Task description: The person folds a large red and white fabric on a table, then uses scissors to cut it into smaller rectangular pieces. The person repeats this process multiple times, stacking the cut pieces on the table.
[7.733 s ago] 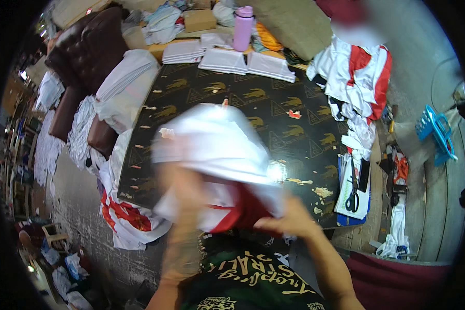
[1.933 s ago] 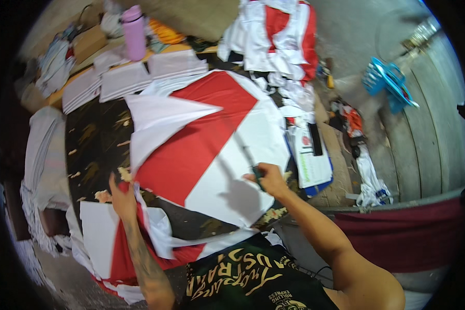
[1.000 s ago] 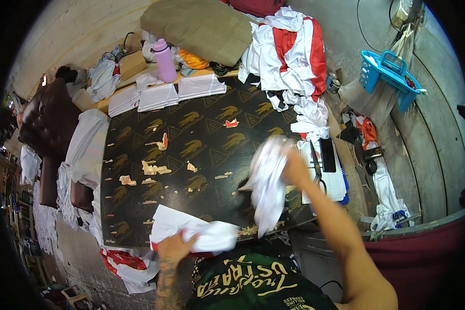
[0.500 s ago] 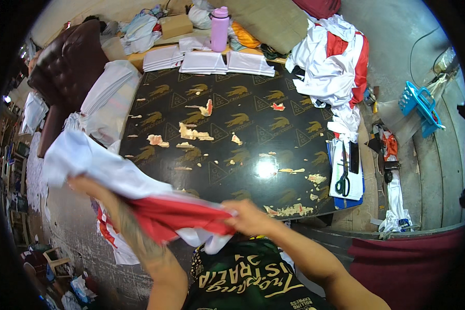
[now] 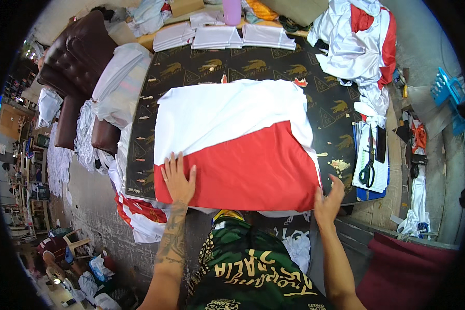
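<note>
A red and white piece of fabric [image 5: 243, 173] lies spread over the black table [image 5: 333, 121], white on its far side and red on its near side. Light creases run across the white part. My left hand [image 5: 179, 178] rests flat on the red part near its left edge, fingers spread. Beside the near right corner of the fabric is my right hand [image 5: 329, 201], its thumb apart from its bent fingers and nothing visibly gripped. The fabric's near edge reaches the table's front edge.
Folded white cloth stacks [image 5: 217, 37] line the table's far edge by a pink bottle [image 5: 232, 11]. At far right sits a white and red fabric heap [image 5: 346, 44]. Black scissors [image 5: 367, 173] lie on papers [image 5: 380, 155] at the right. A brown armchair [image 5: 77, 49] stands left.
The fabric, earlier bunched and swung to the left in both hands, now lies spread on the table. My left hand has come down flat on it; my right hand has moved right and loosened.
</note>
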